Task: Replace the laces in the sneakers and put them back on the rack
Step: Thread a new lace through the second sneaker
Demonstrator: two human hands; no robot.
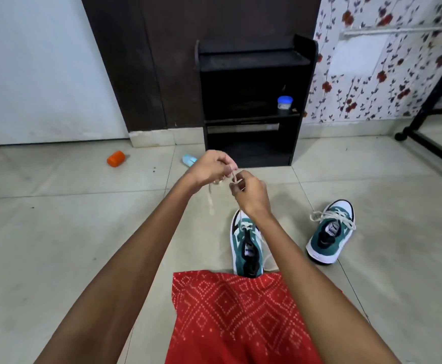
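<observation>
A teal and white sneaker (248, 248) lies on the floor just ahead of my lap, its tongue showing. A cream lace (211, 195) rises from it to my hands, one end dangling to the left. My left hand (209, 166) and my right hand (248, 190) are raised above the shoe's toe, each pinching the lace close together. A second teal sneaker (331, 232) with its lace threaded stands to the right. The black shoe rack (254, 98) stands against the wall ahead.
A small blue-lidded jar (283, 102) sits on the rack's middle shelf. An orange cup (115, 158) and a pale blue object (189, 160) lie on the tiled floor to the left. A black wheeled stand (435, 143) is at the right. Red patterned cloth (240, 316) covers my lap.
</observation>
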